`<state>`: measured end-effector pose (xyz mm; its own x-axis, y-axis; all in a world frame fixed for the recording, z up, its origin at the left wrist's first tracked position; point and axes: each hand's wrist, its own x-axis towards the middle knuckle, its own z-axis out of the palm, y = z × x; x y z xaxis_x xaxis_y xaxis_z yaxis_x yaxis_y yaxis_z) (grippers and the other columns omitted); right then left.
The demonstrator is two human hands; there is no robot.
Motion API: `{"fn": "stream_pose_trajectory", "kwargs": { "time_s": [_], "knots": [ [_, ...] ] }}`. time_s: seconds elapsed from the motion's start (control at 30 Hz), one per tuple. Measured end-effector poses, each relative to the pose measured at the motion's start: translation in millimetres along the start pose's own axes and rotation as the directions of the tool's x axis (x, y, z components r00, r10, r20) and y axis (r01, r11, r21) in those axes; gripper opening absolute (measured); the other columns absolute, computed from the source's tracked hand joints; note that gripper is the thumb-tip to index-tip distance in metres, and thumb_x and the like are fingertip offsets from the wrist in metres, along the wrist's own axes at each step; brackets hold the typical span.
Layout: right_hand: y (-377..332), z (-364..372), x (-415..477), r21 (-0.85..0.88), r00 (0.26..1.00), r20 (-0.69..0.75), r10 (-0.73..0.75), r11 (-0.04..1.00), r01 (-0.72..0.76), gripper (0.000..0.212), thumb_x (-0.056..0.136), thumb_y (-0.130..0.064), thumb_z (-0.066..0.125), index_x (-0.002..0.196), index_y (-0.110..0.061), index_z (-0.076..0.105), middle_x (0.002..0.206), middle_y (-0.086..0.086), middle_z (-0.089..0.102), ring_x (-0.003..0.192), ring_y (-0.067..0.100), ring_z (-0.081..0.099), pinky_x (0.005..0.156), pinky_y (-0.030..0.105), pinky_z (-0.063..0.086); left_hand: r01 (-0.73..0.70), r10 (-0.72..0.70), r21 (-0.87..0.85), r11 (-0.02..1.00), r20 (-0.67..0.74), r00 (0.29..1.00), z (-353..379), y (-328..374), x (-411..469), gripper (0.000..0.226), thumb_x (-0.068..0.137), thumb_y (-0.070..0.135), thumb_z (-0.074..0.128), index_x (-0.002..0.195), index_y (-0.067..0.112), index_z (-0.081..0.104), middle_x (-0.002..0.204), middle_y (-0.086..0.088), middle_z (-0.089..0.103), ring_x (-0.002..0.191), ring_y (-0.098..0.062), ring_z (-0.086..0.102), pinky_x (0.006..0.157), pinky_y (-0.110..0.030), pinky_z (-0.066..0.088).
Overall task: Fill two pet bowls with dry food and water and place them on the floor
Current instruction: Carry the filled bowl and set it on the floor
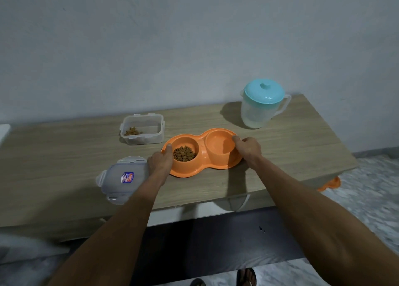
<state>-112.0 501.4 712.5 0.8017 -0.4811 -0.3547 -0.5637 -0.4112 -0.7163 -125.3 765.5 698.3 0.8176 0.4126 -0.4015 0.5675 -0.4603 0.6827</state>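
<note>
Wooden table (280, 156) set against a pale grey wall (172, 48), seen from above. At centre, an orange double bowl (201, 156) sits on the tabletop, near the front edge. Its left well holds dry food (184, 153); whether the right well holds water cannot be told. The left hand (160, 160) grips the bowl's left end, thumb hooked over the rim and the other fingers curled under the edge. The right hand (248, 148) grips the right end in the same way, thumb on the rim. Behind the bowl to the left stands a clear plastic container (142, 129), uncovered, with a few pieces of food in one corner. Its lid (123, 180) lies flat by the left forearm, overhanging the table's front edge. At the back right stands a translucent jug (262, 113), capped in turquoise, well apart from the bowl. A second orange bowl (330, 184) shows partly on the floor (371, 199) past the table's right corner.
</note>
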Motion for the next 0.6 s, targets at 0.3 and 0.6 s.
{"fn": "stream_pose_trajectory", "kwargs": {
  "time_s": [0.3, 0.6],
  "knots": [
    [-1.1, -9.4, -1.6, 0.112, 0.995, 0.090, 0.047, 0.992, -0.057, 0.052, 0.084, -0.036, 0.069, 0.122, -0.002, 0.063, 0.117, 0.017, 0.066, 0.106, 0.033, 0.063, 0.095, 0.049, 0.054, 0.073, -0.062, -0.181, 0.981, 0.064, 0.996, 0.7, -1.7, 5.6, 0.048, 0.089, 0.043, 0.063, 0.110, -0.001, 0.065, 0.107, -0.017, 0.068, 0.099, -0.031, 0.064, 0.076, -0.038, 0.049],
    [8.9, -31.0, -6.5, 0.210, 0.993, 0.087, 0.080, 0.973, -0.097, 0.053, 0.086, -0.032, 0.071, 0.127, -0.003, 0.059, 0.121, 0.016, 0.063, 0.110, 0.032, 0.060, 0.095, 0.047, 0.053, 0.089, -0.063, -0.216, 0.972, 0.124, 0.990, 3.7, 7.1, -7.9, 0.054, 0.078, 0.052, 0.069, 0.102, 0.004, 0.067, 0.097, -0.015, 0.071, 0.094, -0.032, 0.067, 0.086, -0.046, 0.056]
  ]
}}
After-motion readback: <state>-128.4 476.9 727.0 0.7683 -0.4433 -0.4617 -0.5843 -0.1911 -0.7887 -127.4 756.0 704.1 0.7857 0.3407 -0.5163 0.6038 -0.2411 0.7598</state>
